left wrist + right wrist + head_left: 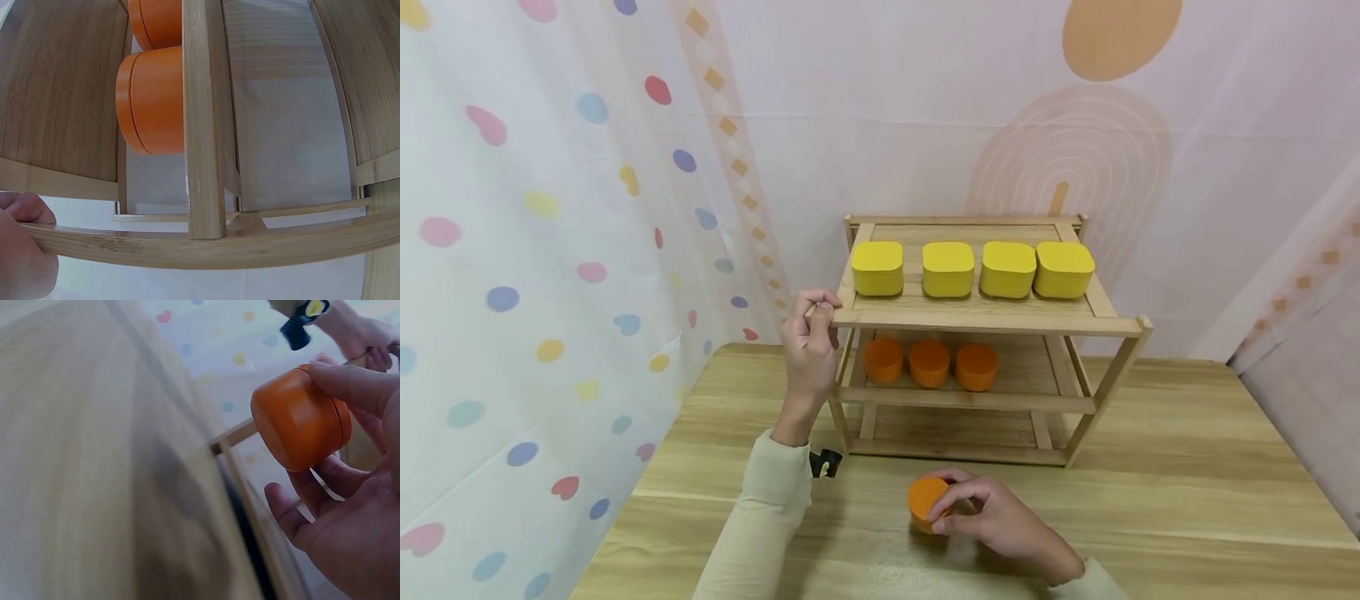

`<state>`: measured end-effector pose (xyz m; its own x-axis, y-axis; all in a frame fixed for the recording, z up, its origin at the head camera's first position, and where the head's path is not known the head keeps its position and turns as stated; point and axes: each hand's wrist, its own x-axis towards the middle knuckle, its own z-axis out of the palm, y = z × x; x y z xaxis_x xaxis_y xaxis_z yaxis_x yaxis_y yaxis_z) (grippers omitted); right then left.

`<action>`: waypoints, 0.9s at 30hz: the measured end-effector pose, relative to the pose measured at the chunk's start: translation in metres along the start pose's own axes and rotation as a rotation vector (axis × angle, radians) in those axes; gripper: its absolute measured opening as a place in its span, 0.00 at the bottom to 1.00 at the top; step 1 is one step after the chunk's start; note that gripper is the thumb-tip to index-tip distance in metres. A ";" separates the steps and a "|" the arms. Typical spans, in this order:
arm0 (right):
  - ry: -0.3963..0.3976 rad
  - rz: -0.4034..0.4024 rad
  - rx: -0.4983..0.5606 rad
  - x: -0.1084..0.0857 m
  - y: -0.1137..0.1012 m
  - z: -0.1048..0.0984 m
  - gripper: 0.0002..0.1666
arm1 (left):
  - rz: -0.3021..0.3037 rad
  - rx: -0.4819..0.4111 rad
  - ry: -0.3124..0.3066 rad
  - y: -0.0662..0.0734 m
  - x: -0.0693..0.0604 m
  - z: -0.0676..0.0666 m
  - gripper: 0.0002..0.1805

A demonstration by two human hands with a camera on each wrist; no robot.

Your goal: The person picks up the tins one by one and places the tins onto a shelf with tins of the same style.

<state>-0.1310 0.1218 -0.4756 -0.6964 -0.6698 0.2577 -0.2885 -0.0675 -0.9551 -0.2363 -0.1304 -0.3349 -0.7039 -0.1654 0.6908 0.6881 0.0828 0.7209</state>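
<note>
In the head view my right hand (1000, 517) pinches a round orange tin (927, 500) in front of the wooden rack (985, 322). The right wrist view shows that tin (300, 419) raised off the table, thumb on one side and fingers on the other. My left hand (811, 346) grips the rack's upper front left corner, its fingers curled round the wood. Three more orange tins (929, 365) stand in a row on the middle shelf, towards its left. Several yellow square tins (948, 270) line the top shelf.
The rack stands on a wood-grain table (1195, 467), its bottom shelf (951, 425) low over the tabletop. A patterned curtain (625, 208) hangs at the left and behind. A black strap piece (826, 463) shows at my left wrist.
</note>
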 end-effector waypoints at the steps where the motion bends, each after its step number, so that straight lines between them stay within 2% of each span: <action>1: 0.000 -0.022 -0.011 -0.001 -0.003 -0.003 0.07 | -0.001 0.001 0.000 0.000 0.000 0.000 0.13; 5: 0.011 -0.101 -0.047 -0.003 -0.014 -0.012 0.07 | -0.010 0.000 0.000 0.000 0.000 0.000 0.13; 11: 0.049 -0.084 -0.047 -0.007 -0.031 -0.024 0.08 | 0.008 -0.005 0.003 -0.001 0.000 0.000 0.13; 16: 0.071 -0.164 -0.108 -0.009 -0.045 -0.033 0.11 | 0.013 -0.005 0.002 -0.001 -0.001 0.001 0.14; 23: 0.139 -0.163 -0.147 -0.012 -0.063 -0.047 0.14 | 0.015 0.006 0.006 0.000 -0.001 0.001 0.14; 27: 0.171 -0.201 -0.191 -0.014 -0.069 -0.056 0.16 | 0.006 0.010 0.006 0.000 -0.001 0.000 0.14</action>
<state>-0.1387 0.1773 -0.4049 -0.7087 -0.5219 0.4748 -0.5382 -0.0353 -0.8421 -0.2352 -0.1301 -0.3355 -0.6985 -0.1712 0.6949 0.6906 0.0932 0.7172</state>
